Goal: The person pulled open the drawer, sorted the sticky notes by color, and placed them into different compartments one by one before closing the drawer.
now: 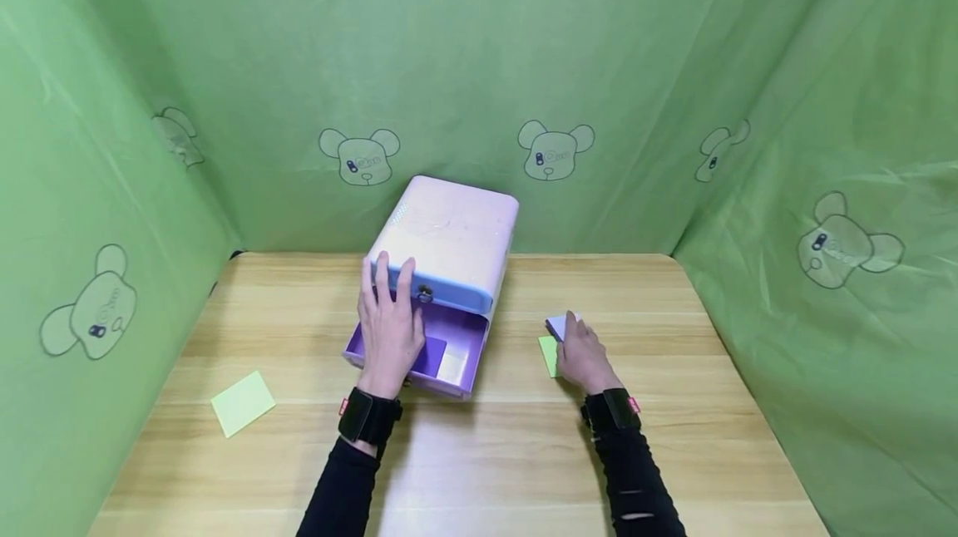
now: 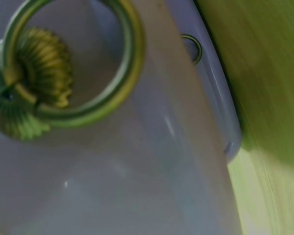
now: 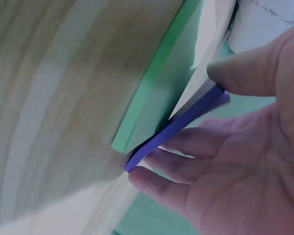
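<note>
Right hand (image 1: 587,358) pinches the purple pad (image 3: 178,125); lift it clear of the green pad (image 1: 549,356). Left hand (image 1: 391,339), fingers spread, should steady the box (image 1: 456,229).

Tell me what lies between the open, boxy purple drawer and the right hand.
In the head view, bare wooden tabletop stretches from the drawer to a flat, light-green paper pad, partly hidden by the right hand.

Large ring handle (image 2: 134,45) partly outside left wrist view
</note>
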The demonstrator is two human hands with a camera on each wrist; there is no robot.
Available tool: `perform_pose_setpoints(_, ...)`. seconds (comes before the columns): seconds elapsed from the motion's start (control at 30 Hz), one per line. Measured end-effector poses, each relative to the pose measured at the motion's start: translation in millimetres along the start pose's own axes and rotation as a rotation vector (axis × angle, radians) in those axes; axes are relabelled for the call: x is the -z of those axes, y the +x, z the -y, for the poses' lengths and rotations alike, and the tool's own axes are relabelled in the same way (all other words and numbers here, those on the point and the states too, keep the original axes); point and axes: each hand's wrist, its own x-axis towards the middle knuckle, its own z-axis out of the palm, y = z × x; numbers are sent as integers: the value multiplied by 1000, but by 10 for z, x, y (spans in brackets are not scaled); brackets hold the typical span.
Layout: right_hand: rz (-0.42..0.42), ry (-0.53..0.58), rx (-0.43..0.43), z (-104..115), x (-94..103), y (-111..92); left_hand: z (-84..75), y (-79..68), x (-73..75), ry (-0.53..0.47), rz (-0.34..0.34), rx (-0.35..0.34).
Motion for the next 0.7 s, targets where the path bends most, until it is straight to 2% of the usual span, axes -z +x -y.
perform_pose_setpoints(0.13,16,-21,24,-12,20,-7,-2,3,-4,1,11,4)
perform_pose_setpoints(0.23,2,20,45,-43,41,-4,-2,1,4,5,26,17)
perform_pose_setpoints(0.4,-92,96,70,-149,65,11,1,-2,12,12,33,19)
perform_pose_setpoints(0.5,-147,100,72,-217,73,23,2,0,12,10,26,16)
perform_pose_setpoints(0.7,-164,132,48,-295,109,20,-1,-1,9,-5,26,17)
